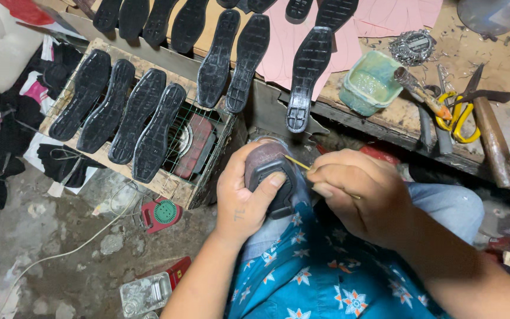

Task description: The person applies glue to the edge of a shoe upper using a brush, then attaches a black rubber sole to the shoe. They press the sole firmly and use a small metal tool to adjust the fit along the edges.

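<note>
- Black rubber heel of the shoe (273, 177) sits on our lap, left hand (249, 192) wrapped round it.
- Right hand (358, 198) pinches a thin yellow stick (298, 162), tip at the shoe's edge; possibly a glue applicator.
- Risk: loose grip lets the shoe roll, smearing the upper.
- Far bench (385, 118) cluttered: black soles (308, 77), green tub (370, 82), hammer (491, 139). Gritty concrete floor (60, 254) left.

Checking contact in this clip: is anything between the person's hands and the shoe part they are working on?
Nothing visible. The left hand grips the shoe piece directly, thumb across its dark heel. The right hand holds a thin yellow stick whose tip reaches the piece with a clear gap around it.
</note>
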